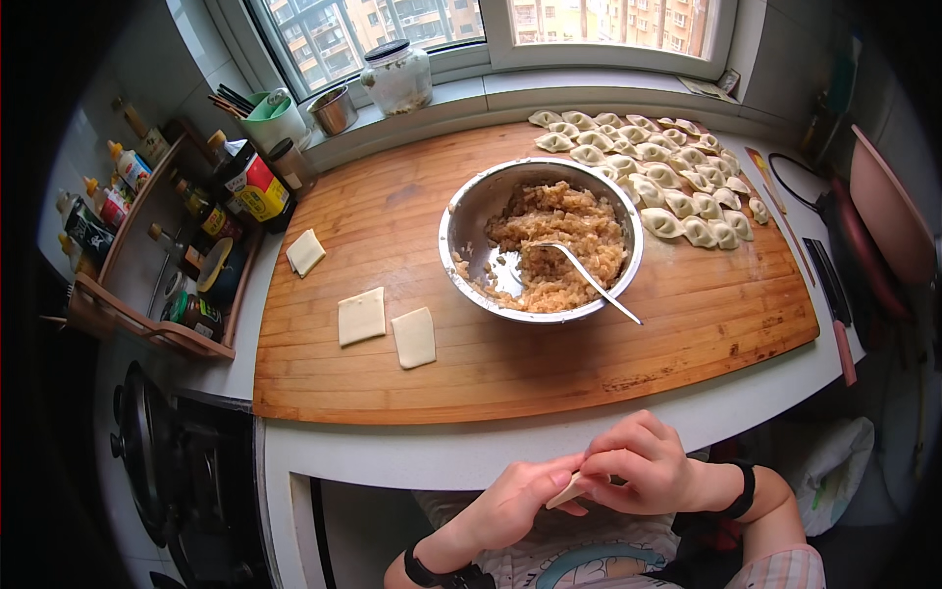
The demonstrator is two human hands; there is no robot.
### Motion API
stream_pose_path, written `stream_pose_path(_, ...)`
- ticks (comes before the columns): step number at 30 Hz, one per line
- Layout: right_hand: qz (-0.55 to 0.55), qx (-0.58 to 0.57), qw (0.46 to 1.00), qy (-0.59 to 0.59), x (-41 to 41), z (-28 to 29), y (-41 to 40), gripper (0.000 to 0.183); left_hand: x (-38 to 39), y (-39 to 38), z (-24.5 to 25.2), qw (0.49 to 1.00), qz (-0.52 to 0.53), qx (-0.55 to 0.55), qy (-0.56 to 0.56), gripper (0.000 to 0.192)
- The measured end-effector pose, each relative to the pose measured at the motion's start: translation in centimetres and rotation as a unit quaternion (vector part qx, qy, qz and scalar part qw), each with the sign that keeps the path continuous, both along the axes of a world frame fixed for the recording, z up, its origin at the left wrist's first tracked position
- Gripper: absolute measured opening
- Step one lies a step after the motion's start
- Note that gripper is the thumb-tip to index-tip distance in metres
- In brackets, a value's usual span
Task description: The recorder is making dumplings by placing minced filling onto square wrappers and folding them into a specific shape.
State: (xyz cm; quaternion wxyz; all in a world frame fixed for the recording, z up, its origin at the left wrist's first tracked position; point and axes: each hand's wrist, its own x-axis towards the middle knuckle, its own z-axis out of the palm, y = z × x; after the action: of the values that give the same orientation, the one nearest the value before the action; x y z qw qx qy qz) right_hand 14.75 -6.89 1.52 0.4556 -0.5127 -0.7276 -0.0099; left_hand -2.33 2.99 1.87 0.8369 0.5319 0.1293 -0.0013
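Note:
My left hand (515, 501) and my right hand (640, 467) meet in front of my body, below the counter's front edge, with a piece of dough wrapper (565, 493) held between their fingers. Whether filling lies inside it is hidden. Beyond them, a steel bowl (458, 274) of minced filling (563, 221) stands on a wooden board (500, 383), a metal spoon (592, 280) leaning in it. Left of the bowl lie two dough squares (361, 316) (414, 338) and a small stack of wrappers (305, 252). Many folded dumplings (661, 175) cover the board's back right.
At the left stands a rack (118, 243) of bottles and jars, with a lidded black pan (143, 456) below. A glass jar (397, 79) and a steel cup (333, 110) sit by the window. A pink-handled knife (843, 353) lies right of the board.

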Motion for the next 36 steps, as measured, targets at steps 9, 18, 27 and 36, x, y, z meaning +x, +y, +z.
stream_pose_path(9, 0.0, -0.052, 0.998, 0.038, 0.2, 0.3, -0.2, 0.02, 0.5, -1.0, 1.1, 0.994, 0.101, -0.031, 0.024, 0.053)
stream_pose_path(18, 0.019, -0.066, 0.983, 0.173, -0.2, -0.1, -1.1, 0.018, 0.1, -2.7, -0.7, 0.83, 0.338, 0.433, -0.101, 0.023)
stream_pose_path(27, 0.015, -0.088, 0.973, 0.213, -0.5, 0.2, -0.7, 0.015, 0.9, -2.8, -1.1, 0.794, 0.36, 0.471, -0.133, 0.021)
stream_pose_path(36, 0.023, -0.13, 0.922, 0.365, -0.5, 0.1, -1.0, 0.006, 0.6, -3.6, -1.9, 0.826, 0.369, 0.414, -0.1, 0.024)
